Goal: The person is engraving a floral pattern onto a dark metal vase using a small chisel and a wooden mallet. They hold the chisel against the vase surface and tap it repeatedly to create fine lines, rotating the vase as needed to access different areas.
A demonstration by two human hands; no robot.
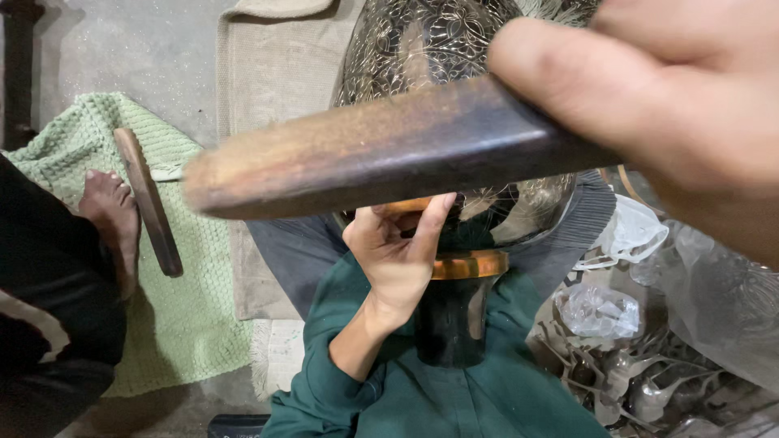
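Engraved metalwork fills the middle of the view: a large rounded metal vessel [430, 40], its silvery surface covered in fine floral chasing, rests on the person's lap with a copper-coloured band [471, 264] and a dark cylindrical neck [450, 324] pointing toward the body. The left hand [398, 251] presses against the vessel's lower curve just above the band, fingers bent and loosely cupped around the metal, the thumb [430, 223] stretched upward along the surface; it steadies the piece rather than clasping it fully. The right hand [665, 105] sits very close to the camera, blurred, with its fingers wrapped tight around one end of a dark wooden handle [381, 150] that stretches leftward across the vessel, hiding part of it. What lies at the other end of that handle, inside the fist, cannot be seen. Green sleeves and grey trousers frame the work. To the left, a second wooden stick [150, 203] lies on a pale green knitted mat [195, 324], beside another person's bare foot [114, 215]. A beige cloth [268, 97] covers the floor behind. On the right, crumpled clear plastic [600, 312] and cut metal scraps [641, 381] lie piled together.
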